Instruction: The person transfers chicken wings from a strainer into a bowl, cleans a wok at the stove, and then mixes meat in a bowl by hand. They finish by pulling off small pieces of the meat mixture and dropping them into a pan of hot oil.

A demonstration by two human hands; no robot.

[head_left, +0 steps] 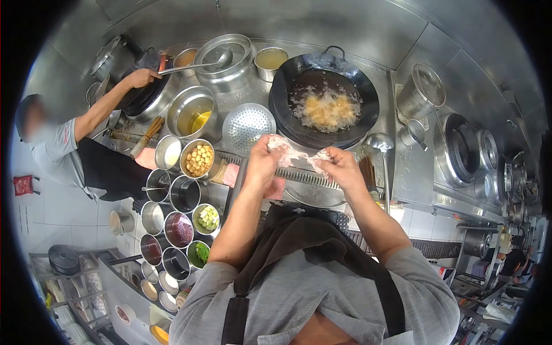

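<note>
while both hands work at the counter's near edge, the black wok (325, 103) of bubbling oil sits just beyond them. perforated skimmer (248, 125) lies left of the wok. left hand (261, 164) and right hand (343, 168), fingers curled shut, pinch a pale battered piece (294, 152) stretched between them, clear air beneath.

Steel, dark iron and pale wet batter

Between the fingers (270, 150), soft glistening coated meat (296, 154), probably; beyond them, matt black wok (368, 98) of glossy bubbling oil, brushed steel counter (411, 167), shiny perforated skimmer (248, 123).
</note>
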